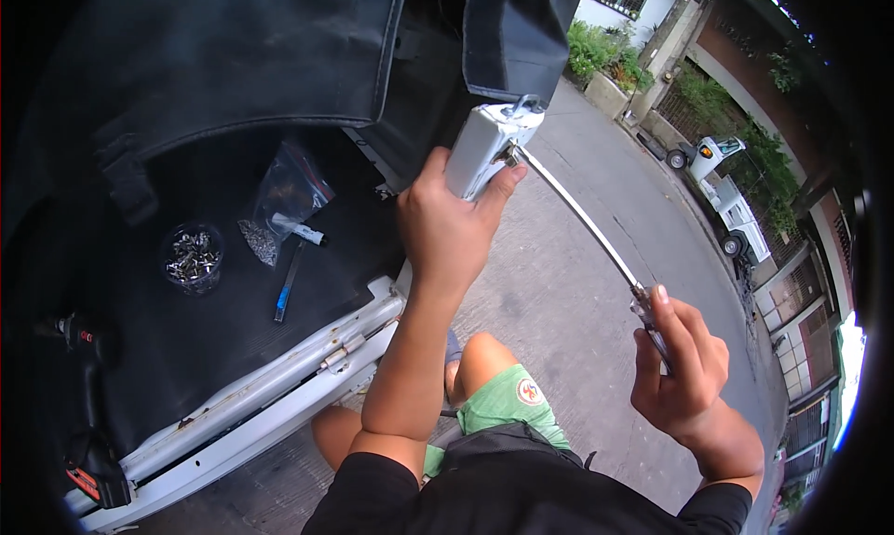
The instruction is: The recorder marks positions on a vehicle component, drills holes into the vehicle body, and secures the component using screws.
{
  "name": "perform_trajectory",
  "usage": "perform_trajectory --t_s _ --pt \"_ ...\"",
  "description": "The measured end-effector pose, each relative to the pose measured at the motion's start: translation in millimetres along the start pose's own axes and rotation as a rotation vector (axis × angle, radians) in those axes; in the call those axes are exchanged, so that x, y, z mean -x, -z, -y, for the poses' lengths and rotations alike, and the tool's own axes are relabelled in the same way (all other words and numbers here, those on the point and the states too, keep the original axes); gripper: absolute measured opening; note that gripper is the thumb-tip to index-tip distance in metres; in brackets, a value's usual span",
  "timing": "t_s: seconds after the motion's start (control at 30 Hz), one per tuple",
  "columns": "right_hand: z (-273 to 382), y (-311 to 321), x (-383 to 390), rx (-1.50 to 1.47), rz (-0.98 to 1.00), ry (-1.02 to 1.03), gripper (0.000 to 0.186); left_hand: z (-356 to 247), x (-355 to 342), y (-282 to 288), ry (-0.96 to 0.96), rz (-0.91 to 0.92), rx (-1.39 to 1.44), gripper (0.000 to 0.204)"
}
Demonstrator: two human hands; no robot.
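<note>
My left hand (447, 214) is wrapped round a white metal post end (468, 153), its thumb beside a small metal fitting (511, 155) on the post's right side. A metal loop (524, 106) sits on top of the post. Between the fingers of my right hand (684, 358) is the clear handle of a long screwdriver (582, 216). Its shank slants up to the left, and the tip meets the fitting; whether it sits in a screw head is too small to tell.
Left, on a black surface (149, 349), are a tub of small metal fasteners (194, 256), a plastic bag (289, 186), a marker (300, 230), a blue-handled blade (288, 284) and a power drill (93, 395). A white rail (270, 386) edges it. Black covers (261, 51) hang above; a white truck (731, 195) stands across the road.
</note>
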State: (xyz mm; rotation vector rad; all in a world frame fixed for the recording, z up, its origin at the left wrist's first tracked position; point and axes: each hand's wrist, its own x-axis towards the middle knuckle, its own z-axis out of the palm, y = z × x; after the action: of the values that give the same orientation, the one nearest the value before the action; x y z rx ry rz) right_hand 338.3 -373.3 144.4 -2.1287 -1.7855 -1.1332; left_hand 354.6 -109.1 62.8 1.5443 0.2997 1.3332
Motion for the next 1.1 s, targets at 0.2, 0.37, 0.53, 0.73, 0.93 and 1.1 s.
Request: perform_trajectory --t_s 0.2,0.37,0.53,0.73,0.93,1.1 --pt "-3.1 20.2 -19.5 0.4 -0.042 0.259 0.049 8.8 -1.7 -4.8 -0.049 -0.056 0.013 0.052" --pt "-2.2 26.0 -21.5 -0.051 0.018 -0.024 0.052 9.4 -1.8 -6.6 -0.085 -0.078 -0.002 0.054" --pt "-3.5 48.5 -30.9 -1.048 0.23 -0.963 0.039 7.5 4.1 -4.1 -0.1 -0.123 -0.048 0.052" --pt "-20.4 28.6 -25.1 -0.45 0.029 -0.228 0.041 8.2 -10.4 -18.1 -0.774 -0.564 -0.157 0.042" --pt "-20.3 17.9 -20.2 -0.14 -0.073 0.058 0.048 16.6 -4.4 -17.6 -0.825 -0.574 -0.27 0.023" --pt "-29.8 8.0 -9.0 -0.344 -0.146 -0.043 0.044 4.1 -8.0 -12.4 -1.042 -0.587 -0.454 0.023"
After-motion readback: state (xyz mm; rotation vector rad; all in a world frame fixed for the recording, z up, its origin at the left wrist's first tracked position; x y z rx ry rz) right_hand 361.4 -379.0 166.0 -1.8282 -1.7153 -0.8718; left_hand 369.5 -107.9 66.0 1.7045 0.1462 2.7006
